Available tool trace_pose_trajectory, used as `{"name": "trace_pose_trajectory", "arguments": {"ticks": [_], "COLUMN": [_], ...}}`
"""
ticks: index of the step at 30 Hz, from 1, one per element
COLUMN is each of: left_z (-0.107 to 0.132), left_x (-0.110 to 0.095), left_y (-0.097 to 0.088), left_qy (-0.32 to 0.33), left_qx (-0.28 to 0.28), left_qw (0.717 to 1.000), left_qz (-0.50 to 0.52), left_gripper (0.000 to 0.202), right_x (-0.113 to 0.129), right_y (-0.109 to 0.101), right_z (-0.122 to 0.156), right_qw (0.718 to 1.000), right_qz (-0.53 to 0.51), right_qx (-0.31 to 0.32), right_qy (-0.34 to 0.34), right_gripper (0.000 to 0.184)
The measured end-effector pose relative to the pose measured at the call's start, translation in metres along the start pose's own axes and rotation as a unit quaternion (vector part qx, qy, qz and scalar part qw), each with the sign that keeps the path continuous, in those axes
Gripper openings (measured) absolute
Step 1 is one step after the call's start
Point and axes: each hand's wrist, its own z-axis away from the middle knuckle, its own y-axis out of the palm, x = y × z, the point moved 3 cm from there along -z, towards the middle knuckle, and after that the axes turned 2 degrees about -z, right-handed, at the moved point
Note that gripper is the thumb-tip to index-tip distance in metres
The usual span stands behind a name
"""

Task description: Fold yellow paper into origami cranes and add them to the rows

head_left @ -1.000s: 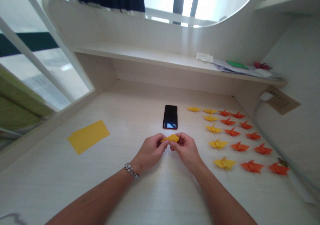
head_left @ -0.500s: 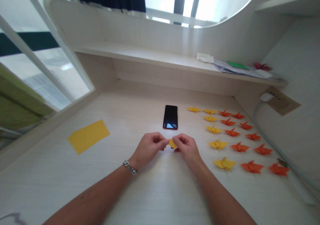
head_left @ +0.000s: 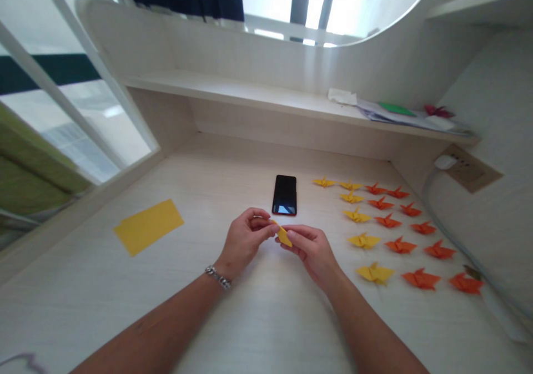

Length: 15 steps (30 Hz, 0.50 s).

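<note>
Lying well left of grip: yellow paper (head_left: 149, 227). Left hand (head_left: 245, 238) pinches piece's (head_left: 285, 237) far end. Piece, between hands, now slants; second ago spanned crosswise. Likely turned mid-fold. Right hand (head_left: 314, 252) pinches right edge, some fingertips hidden; creases unreadable.

"What's different about the paper (head_left: 285, 236)?"
"A second ago it lay nearly level; now it slants, upper left to lower right, mid-frame."
"Anything else?"
"The left grip (head_left: 245, 239) sits slightly higher in the frame, the right grip (head_left: 315, 250) slightly lower."
</note>
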Motion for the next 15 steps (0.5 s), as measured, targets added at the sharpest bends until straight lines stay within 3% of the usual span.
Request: {"name": "trace_pose_trajectory", "arguments": {"ticks": [7, 15], "left_z": [0.0026, 0.0057], "left_x": [-0.0034, -0.0080], "left_y": [0.0028, 0.0052], "left_qy": [0.034, 0.016], "left_qx": [0.043, 0.060], "left_qw": [0.998, 0.998], "left_qz": [-0.028, -0.021], "left_gripper": [0.019, 0.019], "right_x": [0.0011, 0.0035], "right_y": [-0.0026, -0.0033], "right_z": [-0.0019, -0.0021], "right_qw": [0.997, 0.993], "right_qz": [0.038, 0.067], "right_qx": [0.004, 0.005], "right_qy": [-0.060, -0.092], "right_gripper": [0.031, 0.029]}}
